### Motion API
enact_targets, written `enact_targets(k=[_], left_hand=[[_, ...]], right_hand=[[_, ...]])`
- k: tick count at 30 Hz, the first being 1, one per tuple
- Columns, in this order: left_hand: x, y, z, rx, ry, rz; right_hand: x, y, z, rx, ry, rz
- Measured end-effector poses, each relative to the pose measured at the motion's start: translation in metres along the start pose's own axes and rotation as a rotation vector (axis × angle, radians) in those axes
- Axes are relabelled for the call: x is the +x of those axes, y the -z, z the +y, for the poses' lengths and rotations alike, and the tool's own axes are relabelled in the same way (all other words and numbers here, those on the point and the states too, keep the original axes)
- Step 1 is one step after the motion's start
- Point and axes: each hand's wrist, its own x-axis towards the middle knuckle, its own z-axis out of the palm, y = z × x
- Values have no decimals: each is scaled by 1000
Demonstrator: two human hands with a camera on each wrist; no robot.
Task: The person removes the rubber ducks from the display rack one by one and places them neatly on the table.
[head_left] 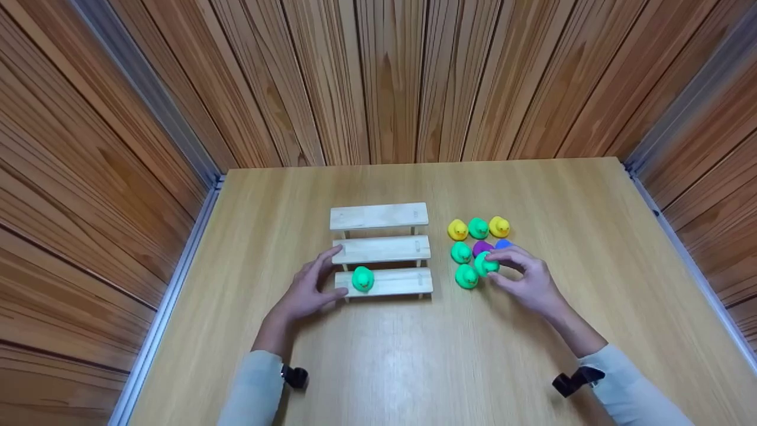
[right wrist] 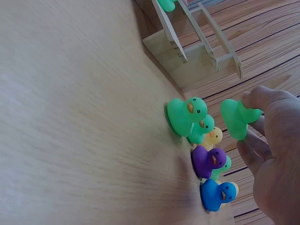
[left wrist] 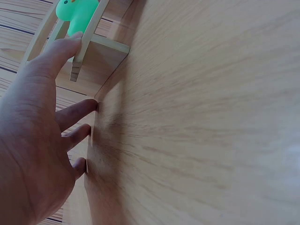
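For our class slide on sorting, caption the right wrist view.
Right hand pinches a green duck above more toy ducks beside a wooden stepped rack.

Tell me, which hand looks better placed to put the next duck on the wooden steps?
Probably the right hand: it already pinches a green duck lifted from the cluster. The left hand holds nothing; its fingers rest against the wooden steps, where one green duck on the step sits.
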Motion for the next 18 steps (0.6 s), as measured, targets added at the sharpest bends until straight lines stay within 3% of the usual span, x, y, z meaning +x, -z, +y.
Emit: enact_targets(k=[18], left_hand=[[-1,1,1,4,-6,-5]], right_hand=[[-17,9,21,-32,-3,-53]])
